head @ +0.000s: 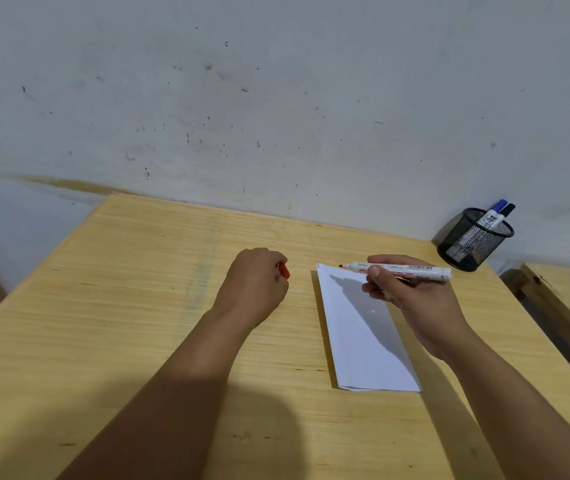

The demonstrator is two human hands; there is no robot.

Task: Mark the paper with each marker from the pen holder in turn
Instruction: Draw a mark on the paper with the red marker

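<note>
A folded white paper (359, 337) lies on the wooden table (138, 306), right of centre. My right hand (415, 299) holds an uncapped red marker (415, 270) level above the paper's far edge, with its tip pointing left. My left hand (255, 282) is closed around the red cap (285, 271), left of the paper. A black mesh pen holder (473, 242) stands at the table's far right corner with a blue marker (495, 211) and a black marker (508, 209) sticking out.
A stained grey wall (276, 98) rises right behind the table. A second wooden table (567, 292) stands to the right across a narrow gap. The table's left edge runs diagonally at the far left.
</note>
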